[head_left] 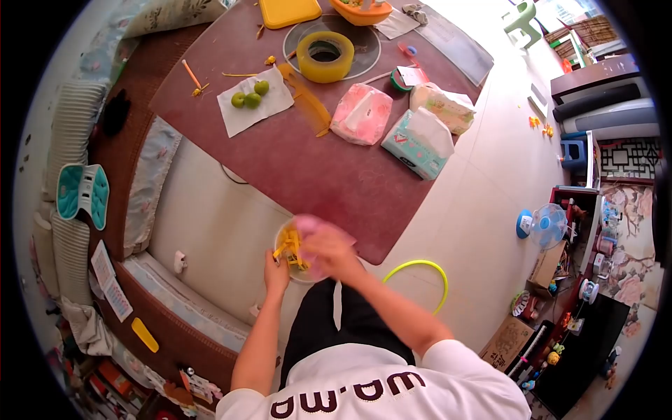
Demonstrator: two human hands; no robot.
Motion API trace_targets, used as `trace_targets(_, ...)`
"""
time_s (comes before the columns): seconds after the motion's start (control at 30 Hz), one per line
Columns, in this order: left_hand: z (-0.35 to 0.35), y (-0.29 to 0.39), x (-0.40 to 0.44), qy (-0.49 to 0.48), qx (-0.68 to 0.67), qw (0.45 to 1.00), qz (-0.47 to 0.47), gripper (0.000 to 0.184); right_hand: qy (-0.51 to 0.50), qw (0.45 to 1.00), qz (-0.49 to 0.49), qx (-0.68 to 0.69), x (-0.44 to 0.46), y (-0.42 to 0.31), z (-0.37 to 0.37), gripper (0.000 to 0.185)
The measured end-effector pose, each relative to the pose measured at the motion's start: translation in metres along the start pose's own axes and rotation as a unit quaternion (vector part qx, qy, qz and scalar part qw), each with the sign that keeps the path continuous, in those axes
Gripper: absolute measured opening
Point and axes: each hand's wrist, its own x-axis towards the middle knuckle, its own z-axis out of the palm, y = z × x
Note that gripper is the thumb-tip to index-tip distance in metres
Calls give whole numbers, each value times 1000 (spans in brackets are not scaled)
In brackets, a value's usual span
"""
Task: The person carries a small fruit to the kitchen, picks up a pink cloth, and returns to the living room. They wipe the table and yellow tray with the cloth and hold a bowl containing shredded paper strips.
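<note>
Close to my body, beside the table's near corner, my left hand (276,271) grips the side of a round clear container (302,277). Several yellow strip-like pieces (287,246) lie inside it; their exact kind is unclear. Over the container's right side is my right hand (330,249), smeared by motion, its fingers closed on a pink cloth (308,225). The cloth is blurred too and hides part of the container.
On the dark red table (308,175) are a large tape roll (325,57), green fruits (246,99) on a white napkin (231,120), and tissue packs (360,114). A yellow-green hoop (444,273) lies on the floor at right. A brown sofa (105,182) stands left.
</note>
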Motion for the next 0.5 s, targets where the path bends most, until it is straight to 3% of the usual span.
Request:
trace_targets(0.1, 3, 0, -1, -17, 33, 999, -20, 26, -16, 987, 96, 131, -7, -19, 13, 35)
trace_targets(0.2, 0, 21, -18, -57, 91, 990, -93, 29, 65, 978, 158, 121, 4, -15, -37, 40)
trace_targets(0.23, 3, 16, -20, -44, 85, 994, -59, 31, 92, 973, 187, 98, 6, -5, -58, 41)
trace_targets(0.3, 6, 16, -25, -30, 80, 996, -30, 32, 133, 978, 157, -44, 8, 19, -101, 39)
trace_targets(0.33, 7, 22, -28, -41, 83, 995, -40, 33, 130, 978, 160, -43, 0, 24, -99, 39)
trace_targets(0.4, 12, 27, -33, -54, 85, 994, -50, 34, 150, 966, 112, -178, -23, 32, -92, 33)
trace_targets(0.5, 19, 16, -38, -64, 80, 994, -34, 32, 60, 993, 67, -73, -42, -9, -26, 24)
